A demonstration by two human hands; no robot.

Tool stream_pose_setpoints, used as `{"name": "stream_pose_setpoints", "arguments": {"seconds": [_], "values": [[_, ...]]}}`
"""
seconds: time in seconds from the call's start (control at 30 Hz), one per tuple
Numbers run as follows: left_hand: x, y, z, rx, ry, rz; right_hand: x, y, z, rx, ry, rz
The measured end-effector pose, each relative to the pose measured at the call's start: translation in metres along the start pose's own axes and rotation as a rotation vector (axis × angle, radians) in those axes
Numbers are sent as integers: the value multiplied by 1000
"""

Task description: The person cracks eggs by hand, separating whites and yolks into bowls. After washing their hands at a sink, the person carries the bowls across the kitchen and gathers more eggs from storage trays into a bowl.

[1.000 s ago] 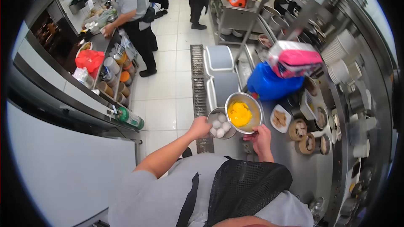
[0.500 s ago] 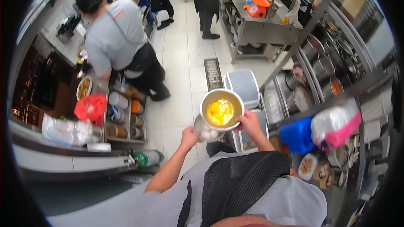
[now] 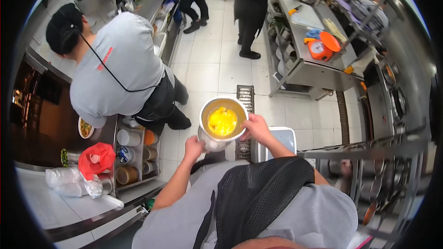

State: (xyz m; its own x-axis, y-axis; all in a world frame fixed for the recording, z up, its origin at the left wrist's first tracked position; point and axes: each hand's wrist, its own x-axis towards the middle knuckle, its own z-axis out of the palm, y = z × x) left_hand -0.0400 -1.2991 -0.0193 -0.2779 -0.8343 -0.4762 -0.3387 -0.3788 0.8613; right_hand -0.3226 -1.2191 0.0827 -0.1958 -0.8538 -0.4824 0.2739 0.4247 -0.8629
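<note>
My right hand (image 3: 256, 129) grips the rim of a steel bowl (image 3: 240, 108) that holds yellow egg yolks (image 3: 222, 121). Closed on the edge of a second bowl is my left hand (image 3: 194, 148). That second bowl (image 3: 203, 134) sits partly under and behind the first, and the white eggs (image 3: 216, 145) in it are mostly hidden. Both bowls are held in the air in front of my apron, above the tiled floor.
A co-worker (image 3: 115, 64) bends over the left counter, near a red plastic bag (image 3: 96, 159). Two more people stand farther ahead. At the right are a steel table (image 3: 300, 55) with an orange scale (image 3: 321, 47), a lidded bin (image 3: 282, 139) and a rack (image 3: 387, 150).
The view has moved forward along the aisle and turned right. The yolk bowl is now more over the egg bowl. The blue container has left the view, and the co-worker at left appears much nearer.
</note>
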Motion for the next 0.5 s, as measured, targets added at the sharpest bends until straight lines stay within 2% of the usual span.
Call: {"name": "stream_pose_setpoints", "arguments": {"seconds": [0.13,0.2,0.23,0.3,0.43,0.5], "values": [[143,23,10,-2,-45,34,94,-52,-13,54,31,6],[209,36,16,198,-33,153,136,-79,-23,68,60,14],[229,61,19,195,-33,146,154,-93,-27,94,86,7],[280,114,32,-27,-124,20,198,-126,-40,109,119,-2],[389,193,51,-51,-174,49,295,-181,-74,77,193,-12],[445,231,62,-28,-174,34,353,-201,-98,29,204,-87]]}}
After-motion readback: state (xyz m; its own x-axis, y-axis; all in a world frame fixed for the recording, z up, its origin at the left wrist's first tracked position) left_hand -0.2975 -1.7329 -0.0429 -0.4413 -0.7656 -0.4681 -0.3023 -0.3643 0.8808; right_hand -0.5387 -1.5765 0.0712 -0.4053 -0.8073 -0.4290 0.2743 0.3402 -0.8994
